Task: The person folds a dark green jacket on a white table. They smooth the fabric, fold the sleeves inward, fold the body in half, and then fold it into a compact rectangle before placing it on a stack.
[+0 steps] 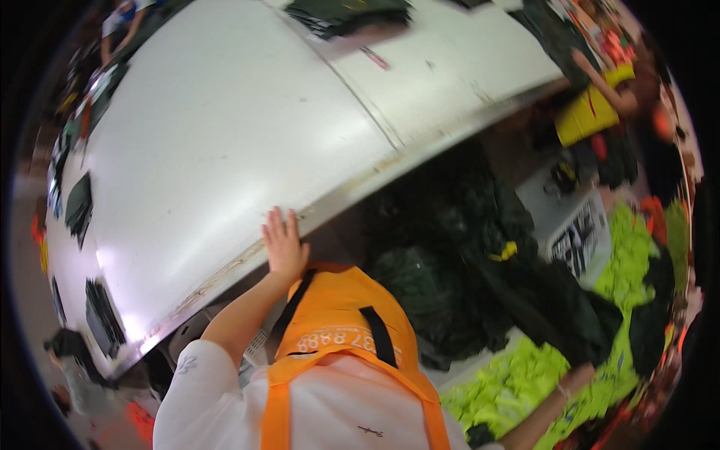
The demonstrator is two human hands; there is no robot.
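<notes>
My left hand (283,244) rests on the near edge of the large white table (225,127), its fingers stretched out and slightly apart, with nothing in it. Down at the lower right, my right hand (579,377) reaches to the lower end of a dark green garment (566,311). That garment trails from a big dark heap of cloth (435,247) beside the table. My right fingers are hidden against the cloth, so their grip does not show. Bright yellow-green garments (510,382) lie around my right forearm.
Folded dark garments (349,15) and a small pink-handled tool (375,58) lie on the table's far part. Other dark stacks (103,315) sit along its left side. A white crate (581,232) stands at right. Another person's hand (583,61) touches dark cloth at upper right.
</notes>
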